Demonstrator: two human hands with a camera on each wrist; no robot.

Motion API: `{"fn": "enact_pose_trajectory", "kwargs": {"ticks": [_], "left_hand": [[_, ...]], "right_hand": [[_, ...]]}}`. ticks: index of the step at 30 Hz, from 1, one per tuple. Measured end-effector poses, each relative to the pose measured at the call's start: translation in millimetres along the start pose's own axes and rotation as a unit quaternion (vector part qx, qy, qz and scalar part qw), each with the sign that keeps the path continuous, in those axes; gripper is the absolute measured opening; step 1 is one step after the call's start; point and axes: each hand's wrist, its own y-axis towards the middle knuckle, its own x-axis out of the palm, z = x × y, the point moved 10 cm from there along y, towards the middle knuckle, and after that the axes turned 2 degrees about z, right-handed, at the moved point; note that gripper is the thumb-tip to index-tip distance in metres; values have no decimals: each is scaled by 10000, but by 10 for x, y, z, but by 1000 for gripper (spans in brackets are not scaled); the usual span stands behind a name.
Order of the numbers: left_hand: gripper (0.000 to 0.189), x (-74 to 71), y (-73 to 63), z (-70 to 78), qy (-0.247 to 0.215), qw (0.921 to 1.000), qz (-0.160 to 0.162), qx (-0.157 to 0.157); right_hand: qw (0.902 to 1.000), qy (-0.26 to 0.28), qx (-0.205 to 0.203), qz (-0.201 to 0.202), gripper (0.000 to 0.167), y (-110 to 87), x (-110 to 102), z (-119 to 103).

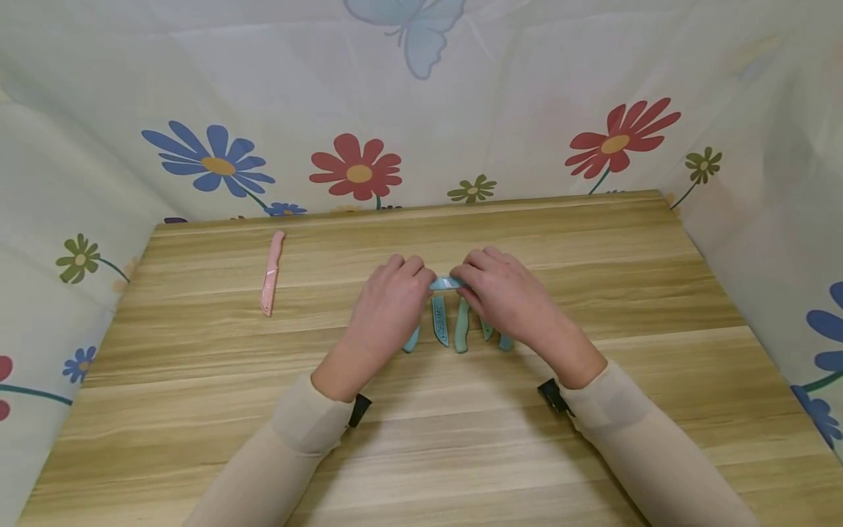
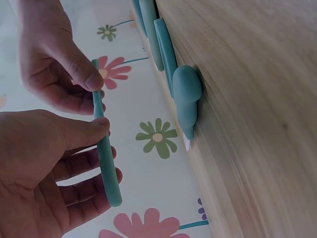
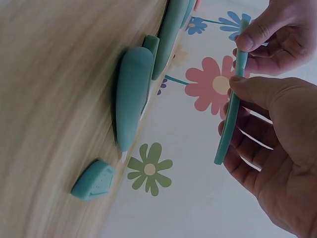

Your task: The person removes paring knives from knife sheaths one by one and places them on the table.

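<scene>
Both hands hold a light blue paring knife point(image 1: 448, 283) level above the table, one at each end. My left hand point(image 1: 394, 296) pinches the rounded handle point(image 2: 107, 166) between thumb and fingers. At the other end, my right hand point(image 1: 507, 296) grips the narrow part point(image 3: 229, 124), its thumb flat along it. Below the hands lie a blue sheath point(image 1: 440, 322), a green knife handle point(image 1: 462, 327), a green sheath point(image 1: 487, 330) and blue handles point(image 1: 506, 342) partly covered by the hands. A white blade tip shows beyond one handle point(image 3: 132, 99) in the right wrist view.
A pink knife point(image 1: 272, 274) in its pink sheath lies alone toward the left back of the wooden table point(image 1: 421, 454). Flower-printed cloth point(image 1: 514, 95) hangs behind the table and along its sides. Each sleeve cuff carries a small black wrist device point(image 1: 553, 395).
</scene>
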Motion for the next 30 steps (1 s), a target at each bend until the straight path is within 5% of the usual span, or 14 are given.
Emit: {"fn": "enact_pose_trajectory", "kwargs": {"ticks": [30], "left_hand": [[18,-17,-12,-33,-75,9999,-43,-99]], "right_hand": [[10000,1,-27,15,21,0,-18,-9]]}}
